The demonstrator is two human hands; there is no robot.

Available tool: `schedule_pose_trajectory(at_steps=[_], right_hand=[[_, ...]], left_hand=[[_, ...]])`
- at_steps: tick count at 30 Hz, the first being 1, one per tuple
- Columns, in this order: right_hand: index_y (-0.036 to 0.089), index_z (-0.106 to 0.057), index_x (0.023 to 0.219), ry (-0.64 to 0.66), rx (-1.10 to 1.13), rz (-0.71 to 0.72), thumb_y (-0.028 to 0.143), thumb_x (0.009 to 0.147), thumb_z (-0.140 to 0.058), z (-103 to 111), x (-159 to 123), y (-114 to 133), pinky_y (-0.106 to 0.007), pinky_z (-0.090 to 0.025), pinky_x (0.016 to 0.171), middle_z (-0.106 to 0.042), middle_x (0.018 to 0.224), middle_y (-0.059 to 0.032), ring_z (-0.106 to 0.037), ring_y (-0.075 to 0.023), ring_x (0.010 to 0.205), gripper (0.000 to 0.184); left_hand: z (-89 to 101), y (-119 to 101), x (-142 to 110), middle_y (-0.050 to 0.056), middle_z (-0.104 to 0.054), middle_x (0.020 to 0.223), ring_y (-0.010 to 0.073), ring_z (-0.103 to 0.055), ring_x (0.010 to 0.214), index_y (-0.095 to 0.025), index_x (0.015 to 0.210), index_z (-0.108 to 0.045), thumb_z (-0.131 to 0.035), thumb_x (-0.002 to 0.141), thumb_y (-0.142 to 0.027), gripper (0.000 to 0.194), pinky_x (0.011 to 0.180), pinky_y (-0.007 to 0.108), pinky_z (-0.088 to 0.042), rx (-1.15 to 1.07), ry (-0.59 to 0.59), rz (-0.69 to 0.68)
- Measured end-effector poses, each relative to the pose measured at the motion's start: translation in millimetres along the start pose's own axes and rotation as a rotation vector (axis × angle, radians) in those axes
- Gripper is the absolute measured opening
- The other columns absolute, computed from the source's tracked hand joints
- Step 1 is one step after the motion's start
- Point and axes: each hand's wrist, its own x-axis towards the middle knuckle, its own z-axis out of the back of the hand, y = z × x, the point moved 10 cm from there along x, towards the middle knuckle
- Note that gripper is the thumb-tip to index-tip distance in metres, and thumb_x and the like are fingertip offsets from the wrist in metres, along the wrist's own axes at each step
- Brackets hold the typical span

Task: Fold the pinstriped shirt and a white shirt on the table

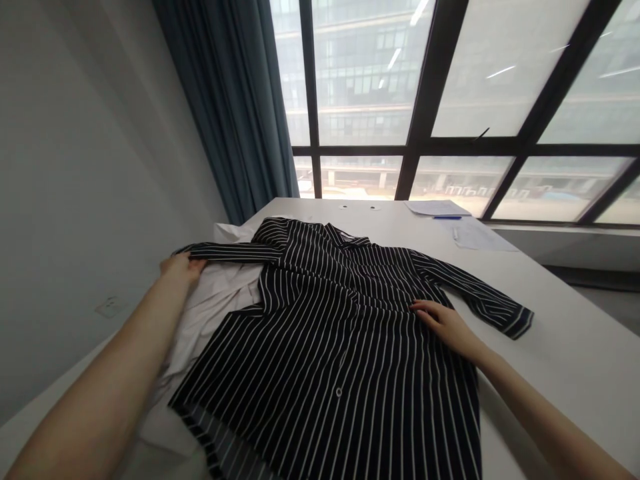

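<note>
A black button-up shirt with white stripes lies spread front side up, its collar away from me and its hem towards me. Out at the left, my left hand is closed on the end of one sleeve, which stretches sideways from the shoulder. My right hand rests on the right side of the shirt front, fingers extended over the cloth. The other sleeve slants out to the right with its cuff on the table. Creases run across the chest, and the lower left hem is folded up.
White cloth lies crumpled under the shirt's left side. On the white table, papers and a blue pen lie at the far right. A wall stands at left; a blue curtain and windows are beyond.
</note>
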Motion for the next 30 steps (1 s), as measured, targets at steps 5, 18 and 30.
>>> schedule_pose_trajectory(at_steps=[5,18,30], right_hand=[[0.021,-0.077,0.102,-0.255,0.034,-0.128,0.036,0.086,-0.047,63,35,-17,-0.04,-0.051,0.089,-0.077,0.101,-0.0076,-0.07,-0.0265,0.092,0.037],[0.015,-0.073,0.108,-0.401,0.004,-0.442,0.018,0.094,-0.049,73,148,-99,-0.038,-0.051,0.092,-0.074,0.104,-0.011,-0.067,-0.0228,0.099,0.028],[0.019,-0.071,0.113,-0.138,-0.014,-0.37,0.029,0.081,-0.069,5,180,-103,-0.03,-0.053,0.076,-0.073,0.083,-0.0032,-0.069,-0.0191,0.08,0.034]], left_hand=[[12.0,2,-12,0.017,-0.055,0.137,0.0413,-0.033,0.141,-0.004,0.131,-0.05,-0.049,0.082,-0.036,0.058,0.111,0.067,-0.025,0.254,-0.227,0.074],[-182.8,-61,8,0.013,-0.043,0.154,0.0288,-0.03,0.147,-0.016,0.139,-0.052,-0.045,0.094,-0.029,0.047,0.122,0.048,-0.019,0.66,0.268,-0.233],[-240.5,-6,8,0.009,-0.065,0.134,0.0296,-0.058,0.123,-0.026,0.13,-0.063,-0.06,0.088,-0.035,0.043,0.104,0.043,-0.044,0.688,0.416,-0.196]])
